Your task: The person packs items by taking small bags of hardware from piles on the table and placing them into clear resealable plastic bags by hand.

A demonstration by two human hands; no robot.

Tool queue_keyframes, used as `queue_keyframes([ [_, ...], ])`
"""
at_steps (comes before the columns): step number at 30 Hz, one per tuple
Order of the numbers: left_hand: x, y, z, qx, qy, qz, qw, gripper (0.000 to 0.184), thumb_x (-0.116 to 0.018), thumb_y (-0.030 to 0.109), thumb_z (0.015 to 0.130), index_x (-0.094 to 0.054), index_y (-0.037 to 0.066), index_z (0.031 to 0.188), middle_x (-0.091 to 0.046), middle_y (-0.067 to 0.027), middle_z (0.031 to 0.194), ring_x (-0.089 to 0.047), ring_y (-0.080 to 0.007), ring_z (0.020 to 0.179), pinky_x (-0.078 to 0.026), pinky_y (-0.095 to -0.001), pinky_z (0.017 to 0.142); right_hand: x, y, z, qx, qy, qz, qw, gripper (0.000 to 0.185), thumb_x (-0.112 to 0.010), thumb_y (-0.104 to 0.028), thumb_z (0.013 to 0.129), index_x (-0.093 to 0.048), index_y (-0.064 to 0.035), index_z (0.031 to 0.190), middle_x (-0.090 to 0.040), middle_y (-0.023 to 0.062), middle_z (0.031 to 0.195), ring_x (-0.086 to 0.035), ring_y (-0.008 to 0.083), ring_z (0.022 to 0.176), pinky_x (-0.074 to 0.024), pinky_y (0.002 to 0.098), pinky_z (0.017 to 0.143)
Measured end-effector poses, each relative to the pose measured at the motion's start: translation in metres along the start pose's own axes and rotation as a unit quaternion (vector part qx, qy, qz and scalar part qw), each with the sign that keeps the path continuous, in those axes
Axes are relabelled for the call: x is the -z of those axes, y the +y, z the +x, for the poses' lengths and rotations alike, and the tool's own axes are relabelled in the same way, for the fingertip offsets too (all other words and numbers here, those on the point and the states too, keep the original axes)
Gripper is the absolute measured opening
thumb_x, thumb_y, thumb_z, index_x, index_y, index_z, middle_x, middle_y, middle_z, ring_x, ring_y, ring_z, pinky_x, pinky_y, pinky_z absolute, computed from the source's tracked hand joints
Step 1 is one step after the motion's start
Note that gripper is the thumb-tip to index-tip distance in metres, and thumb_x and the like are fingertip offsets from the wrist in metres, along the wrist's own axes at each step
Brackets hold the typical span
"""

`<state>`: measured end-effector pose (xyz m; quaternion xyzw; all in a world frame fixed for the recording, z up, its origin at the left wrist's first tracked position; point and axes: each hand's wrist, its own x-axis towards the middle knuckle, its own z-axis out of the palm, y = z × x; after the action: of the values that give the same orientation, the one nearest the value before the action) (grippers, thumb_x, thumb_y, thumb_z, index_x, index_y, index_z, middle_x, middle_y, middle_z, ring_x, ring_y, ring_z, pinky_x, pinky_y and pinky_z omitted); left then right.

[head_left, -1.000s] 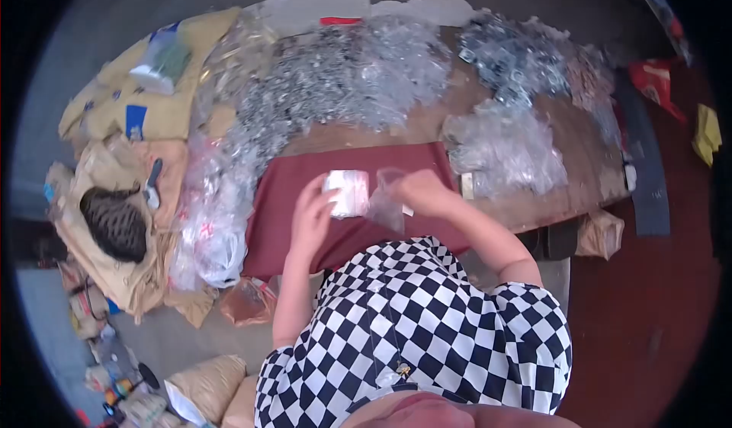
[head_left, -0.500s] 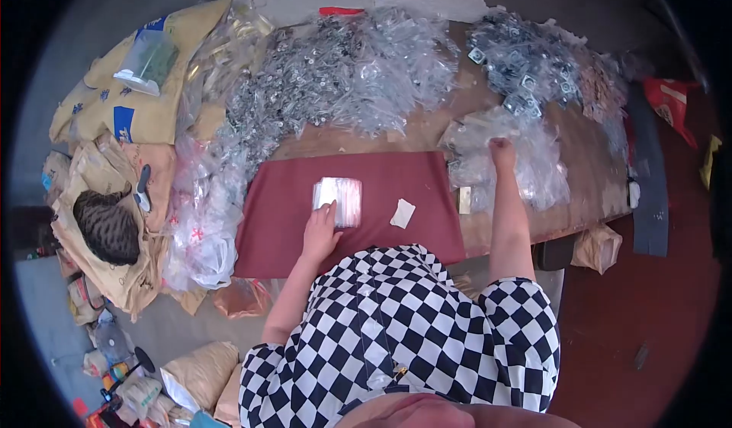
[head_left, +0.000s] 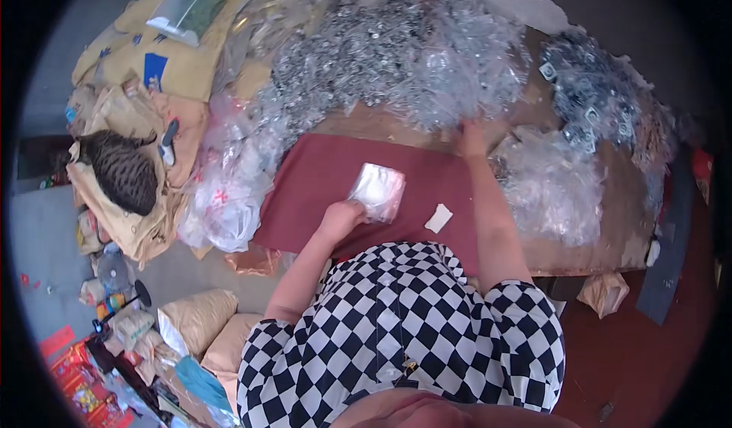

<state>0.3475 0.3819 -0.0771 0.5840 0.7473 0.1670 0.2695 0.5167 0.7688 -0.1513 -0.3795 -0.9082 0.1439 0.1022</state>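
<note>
A stack of clear plastic bags with reddish edges (head_left: 383,190) lies on the dark red cloth (head_left: 309,176). My left hand (head_left: 345,216) is closed at the stack's lower left corner, pinching it. Beyond the cloth's back right edge, my right hand (head_left: 472,134) reaches to the near side of a pile of filled clear bags (head_left: 457,70). Its fingertips are blurred against the pile, so whether they hold anything is hidden. A small white paper piece (head_left: 438,218) rests on the cloth between my arms.
Bags of small metal parts (head_left: 335,62) spread across the back. Loose clear bags (head_left: 553,188) lie right of my right arm, with dark square parts (head_left: 598,96) behind. At left, a tabby cat (head_left: 126,173) is curled on brown paper near a grey-handled tool (head_left: 168,140).
My right hand has moved from the loose clear bags on the right to the pile behind the cloth. My left fingers, which lay on the stack, now close at its corner. The view has shifted.
</note>
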Motion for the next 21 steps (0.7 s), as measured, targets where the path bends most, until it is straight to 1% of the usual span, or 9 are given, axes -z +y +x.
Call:
queue_keyframes([
  [3, 0.003, -0.008, -0.011, -0.019, 0.013, -0.022, 0.999, 0.013, -0.069, 0.019, 0.086, -0.066, 0.008, 0.092, -0.067, -0.0111, 0.092, -0.065, -0.0329, 0.090, -0.052, -0.0442, 0.078, -0.009, 0.020, -0.004, -0.083, -0.135, 0.171, 0.972, 0.043, -0.069, -0.008, 0.082, -0.058, -0.0064, 0.124, -0.065, 0.0117, 0.113, -0.066, 0.0275, 0.102, -0.0555, 0.0393, 0.082],
  [4, 0.003, -0.007, -0.016, -0.016, 0.018, -0.027, 0.999, 0.013, -0.069, 0.019, 0.086, -0.066, 0.008, 0.092, -0.067, -0.0111, 0.092, -0.065, -0.0329, 0.090, -0.052, -0.0442, 0.078, 0.005, 0.014, -0.021, -0.198, -0.140, 0.413, 0.878, 0.039, -0.067, -0.012, 0.086, -0.058, -0.0085, 0.124, -0.066, 0.0091, 0.109, -0.067, 0.0255, 0.099, -0.0560, 0.0391, 0.079],
  [5, 0.005, -0.004, -0.020, 0.011, 0.070, -0.038, 0.997, 0.011, -0.067, 0.018, 0.087, -0.068, 0.008, 0.092, -0.066, -0.0114, 0.093, -0.064, -0.0327, 0.092, -0.052, -0.0441, 0.079, 0.019, 0.007, -0.032, -0.299, -0.135, 0.621, 0.711, 0.034, -0.065, -0.015, 0.090, -0.058, -0.0106, 0.123, -0.067, 0.0066, 0.105, -0.069, 0.0236, 0.097, -0.0566, 0.0390, 0.076],
  [8, 0.004, -0.004, -0.026, 0.065, 0.165, -0.063, 0.982, 0.010, -0.064, 0.013, 0.089, -0.070, 0.008, 0.094, -0.065, -0.0117, 0.094, -0.062, -0.0325, 0.095, -0.051, -0.0442, 0.081, 0.061, -0.038, -0.043, -0.293, -0.121, 0.663, 0.679, 0.027, -0.064, -0.017, 0.094, -0.060, -0.0138, 0.120, -0.066, 0.0006, 0.097, -0.068, 0.0177, 0.088, -0.0553, 0.0335, 0.072],
  [9, 0.005, -0.005, -0.026, 0.089, 0.209, -0.071, 0.971, 0.011, -0.062, 0.011, 0.089, -0.071, 0.008, 0.095, -0.064, -0.0115, 0.094, -0.062, -0.0326, 0.096, -0.051, -0.0444, 0.081, 0.054, -0.044, -0.036, -0.296, -0.123, 0.660, 0.680, 0.027, -0.064, -0.017, 0.094, -0.060, -0.0138, 0.120, -0.066, 0.0006, 0.097, -0.068, 0.0177, 0.088, -0.0553, 0.0335, 0.072],
  [11, 0.015, -0.008, -0.026, 0.099, 0.219, -0.092, 0.966, 0.012, -0.062, 0.008, 0.089, -0.072, 0.007, 0.096, -0.064, -0.0117, 0.093, -0.062, -0.0330, 0.094, -0.051, -0.0443, 0.080, 0.032, -0.053, 0.003, -0.194, -0.161, 0.422, 0.871, 0.029, -0.066, -0.018, 0.093, -0.059, -0.0123, 0.121, -0.067, 0.0000, 0.094, -0.065, 0.0177, 0.082, -0.0532, 0.0315, 0.071],
  [15, 0.042, -0.013, -0.026, 0.117, 0.277, -0.187, 0.935, 0.009, -0.064, 0.003, 0.088, -0.072, 0.005, 0.093, -0.063, -0.0125, 0.086, -0.062, -0.0333, 0.084, -0.050, -0.0411, 0.076, 0.002, -0.163, 0.061, 0.073, -0.131, 0.240, 0.959, 0.039, -0.070, -0.016, 0.085, -0.057, -0.0095, 0.122, -0.068, 0.0097, 0.089, -0.065, 0.0248, 0.075, -0.0530, 0.0387, 0.068],
  [19, 0.070, -0.017, -0.045, 0.133, 0.303, -0.220, 0.918, 0.005, -0.068, 0.006, 0.089, -0.071, 0.003, 0.091, -0.062, -0.0106, 0.080, -0.063, -0.0270, 0.074, -0.050, -0.0355, 0.069, -0.027, -0.266, 0.087, 0.105, -0.157, 0.069, 0.980, 0.041, -0.065, -0.011, 0.084, -0.058, -0.0130, 0.124, -0.069, 0.0152, 0.093, -0.068, 0.0330, 0.087, -0.0557, 0.0435, 0.075],
  [21, 0.075, -0.024, -0.062, 0.269, 0.240, -0.270, 0.893, 0.006, -0.071, 0.006, 0.089, -0.070, 0.001, 0.091, -0.063, -0.0077, 0.080, -0.062, -0.0187, 0.069, -0.049, -0.0311, 0.064, -0.051, -0.287, 0.094, 0.122, -0.170, -0.037, 0.977, 0.041, -0.063, -0.009, 0.084, -0.059, -0.0145, 0.125, -0.069, 0.0167, 0.093, -0.069, 0.0343, 0.093, -0.0557, 0.0448, 0.077],
])
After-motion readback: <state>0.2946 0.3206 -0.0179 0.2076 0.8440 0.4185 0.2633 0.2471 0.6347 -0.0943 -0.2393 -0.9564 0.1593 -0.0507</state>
